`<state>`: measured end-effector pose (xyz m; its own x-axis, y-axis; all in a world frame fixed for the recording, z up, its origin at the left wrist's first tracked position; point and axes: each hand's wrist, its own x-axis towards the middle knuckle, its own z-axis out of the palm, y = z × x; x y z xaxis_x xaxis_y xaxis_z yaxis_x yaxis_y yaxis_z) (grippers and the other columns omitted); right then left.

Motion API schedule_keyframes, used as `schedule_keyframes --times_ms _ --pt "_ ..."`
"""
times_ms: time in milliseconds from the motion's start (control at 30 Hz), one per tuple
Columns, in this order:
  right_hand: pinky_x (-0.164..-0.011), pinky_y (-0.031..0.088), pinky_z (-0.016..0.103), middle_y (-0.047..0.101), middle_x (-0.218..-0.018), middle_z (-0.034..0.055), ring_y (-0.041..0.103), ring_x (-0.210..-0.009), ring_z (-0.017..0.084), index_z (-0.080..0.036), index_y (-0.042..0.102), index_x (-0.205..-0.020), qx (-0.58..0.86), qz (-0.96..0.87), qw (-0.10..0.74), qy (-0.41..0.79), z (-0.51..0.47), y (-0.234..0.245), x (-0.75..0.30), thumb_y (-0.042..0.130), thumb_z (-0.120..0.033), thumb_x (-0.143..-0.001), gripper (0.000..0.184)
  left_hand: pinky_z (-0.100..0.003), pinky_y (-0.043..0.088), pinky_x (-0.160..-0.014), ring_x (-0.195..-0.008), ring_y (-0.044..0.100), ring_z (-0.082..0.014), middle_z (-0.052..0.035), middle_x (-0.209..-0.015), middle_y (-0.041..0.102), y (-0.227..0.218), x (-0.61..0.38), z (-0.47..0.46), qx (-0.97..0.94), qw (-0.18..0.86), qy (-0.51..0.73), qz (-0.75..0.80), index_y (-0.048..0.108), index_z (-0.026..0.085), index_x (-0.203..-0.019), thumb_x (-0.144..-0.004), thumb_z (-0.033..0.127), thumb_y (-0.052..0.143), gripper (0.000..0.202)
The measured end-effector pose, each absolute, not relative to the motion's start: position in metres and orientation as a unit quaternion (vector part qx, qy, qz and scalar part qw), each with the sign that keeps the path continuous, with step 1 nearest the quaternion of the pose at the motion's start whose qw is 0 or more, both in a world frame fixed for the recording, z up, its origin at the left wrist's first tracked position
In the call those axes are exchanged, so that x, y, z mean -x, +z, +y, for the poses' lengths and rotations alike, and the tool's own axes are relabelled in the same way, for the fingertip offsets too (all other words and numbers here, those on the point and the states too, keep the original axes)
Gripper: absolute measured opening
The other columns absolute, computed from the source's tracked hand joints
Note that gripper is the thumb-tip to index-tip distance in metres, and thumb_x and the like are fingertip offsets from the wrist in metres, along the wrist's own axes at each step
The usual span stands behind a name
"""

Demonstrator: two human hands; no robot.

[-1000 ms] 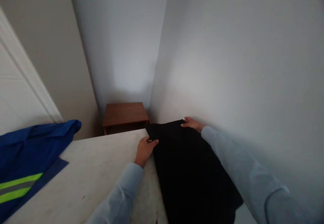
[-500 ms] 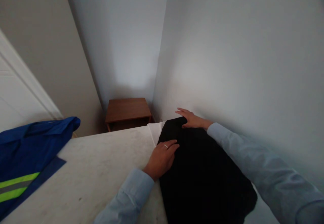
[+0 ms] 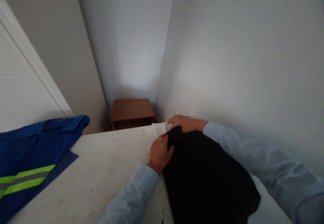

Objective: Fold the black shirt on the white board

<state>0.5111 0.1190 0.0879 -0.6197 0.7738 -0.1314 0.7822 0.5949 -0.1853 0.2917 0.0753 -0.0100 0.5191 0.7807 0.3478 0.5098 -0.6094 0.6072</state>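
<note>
A black cloth (image 3: 210, 180), perhaps a folded garment, lies over the right part of a pale, stained surface (image 3: 108, 170). My left hand (image 3: 160, 153), with a ring on one finger, is at the cloth's left edge near its far corner. Its fingers are bent over the fabric, and the thumb rests on top. My right hand (image 3: 186, 123) has its fingers curled over the far edge by the wall, closed on the fabric; its fingertips are partly hidden. White fabric (image 3: 158, 128) shows past the far corner and again below my right sleeve.
A blue garment (image 3: 37, 146) with yellow-green and grey stripes lies on the left. Beyond the far edge, a low brown wooden table (image 3: 133, 109) stands in the corner. A wall (image 3: 240, 65) runs close along the right side, and a white panelled door (image 3: 20, 82) is at far left.
My right hand has come down and left from its spread pose onto the far edge, its fingers now curled. My left hand has shifted slightly toward the corner. The view has swung a little left.
</note>
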Motion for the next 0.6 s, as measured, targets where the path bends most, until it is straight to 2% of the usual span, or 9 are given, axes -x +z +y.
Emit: schedule_keyframes --times_ms 100,167,233,300,367,467,533,600 --pt "-0.096 0.047 0.036 0.074 -0.113 0.0082 0.067 -0.105 0.023 -0.018 0.073 -0.111 -0.489 0.847 -0.033 -0.208 0.112 0.098 -0.512 0.058 -0.013 -0.080 0.034 -0.046 0.054 -0.102 -0.118 0.066 -0.0314 -0.0178 -0.135 0.064 -0.006 -0.289 0.077 -0.831 0.251 0.305 0.391 0.054 0.015 -0.137 -0.085 0.027 0.067 0.056" --pt "-0.087 0.049 0.031 0.075 -0.103 0.0053 0.068 -0.093 0.020 -0.018 0.071 -0.110 -0.519 0.818 -0.030 -0.248 0.112 0.100 -0.516 0.064 -0.018 -0.078 0.033 -0.044 0.055 -0.098 -0.110 0.069 -0.0293 -0.0147 -0.125 0.070 -0.005 -0.286 0.079 -0.825 0.275 0.287 0.401 0.061 0.017 -0.131 -0.089 0.021 0.058 0.042" --pt "-0.085 0.049 0.030 0.073 -0.103 0.0044 0.067 -0.091 0.020 -0.019 0.067 -0.123 -0.536 0.801 -0.005 -0.268 0.114 0.098 -0.523 0.074 -0.021 -0.069 0.054 -0.042 0.054 -0.098 -0.106 0.070 -0.0277 -0.0117 -0.116 0.075 -0.004 -0.284 0.082 -0.814 0.304 0.283 0.406 0.069 0.019 -0.121 -0.089 0.013 0.049 0.038" --pt "-0.089 0.049 0.032 0.072 -0.109 0.0062 0.067 -0.096 0.023 -0.019 0.060 -0.136 -0.543 0.795 0.027 -0.270 0.118 0.092 -0.532 0.082 -0.021 -0.059 0.080 -0.041 0.051 -0.102 -0.110 0.069 -0.0272 -0.0104 -0.118 0.075 -0.003 -0.284 0.084 -0.800 0.337 0.307 0.391 0.071 0.019 -0.120 -0.087 0.009 0.046 0.042" --pt "-0.096 0.047 0.036 0.071 -0.115 0.0085 0.065 -0.104 0.027 -0.019 0.063 -0.136 -0.550 0.798 0.045 -0.243 0.122 0.084 -0.540 0.086 -0.019 -0.051 0.088 -0.039 0.049 -0.105 -0.113 0.068 -0.0260 -0.0092 -0.121 0.074 -0.001 -0.284 0.083 -0.782 0.375 0.343 0.360 0.070 0.019 -0.122 -0.088 0.009 0.045 0.044" --pt "-0.102 0.044 0.038 0.071 -0.119 0.0080 0.062 -0.113 0.030 -0.019 0.074 -0.118 -0.553 0.796 0.047 -0.242 0.125 0.075 -0.548 0.089 -0.018 -0.042 0.077 -0.035 0.051 -0.093 -0.101 0.071 -0.0240 -0.0072 -0.109 0.077 0.001 -0.286 0.081 -0.731 0.445 0.381 0.349 0.072 0.020 -0.115 -0.096 0.025 0.043 0.035" --pt "-0.095 0.048 0.035 0.074 -0.109 0.0051 0.065 -0.106 0.029 -0.019 0.076 -0.108 -0.573 0.766 0.047 -0.287 0.124 0.073 -0.553 0.089 -0.025 -0.044 0.065 -0.031 0.050 -0.078 -0.086 0.069 -0.0222 -0.0057 -0.092 0.076 0.002 -0.288 0.082 -0.683 0.487 0.399 0.370 0.073 0.018 -0.099 -0.098 0.039 0.042 0.038" --pt "-0.083 0.050 0.032 0.076 -0.092 0.0030 0.067 -0.092 0.027 -0.018 0.077 -0.099 -0.605 0.730 0.044 -0.314 0.123 0.075 -0.556 0.086 -0.033 -0.053 0.049 -0.027 0.045 -0.067 -0.076 0.064 -0.0196 -0.0038 -0.078 0.071 0.001 -0.289 0.084 -0.642 0.517 0.411 0.389 0.069 0.017 -0.082 -0.098 0.050 0.040 0.046"
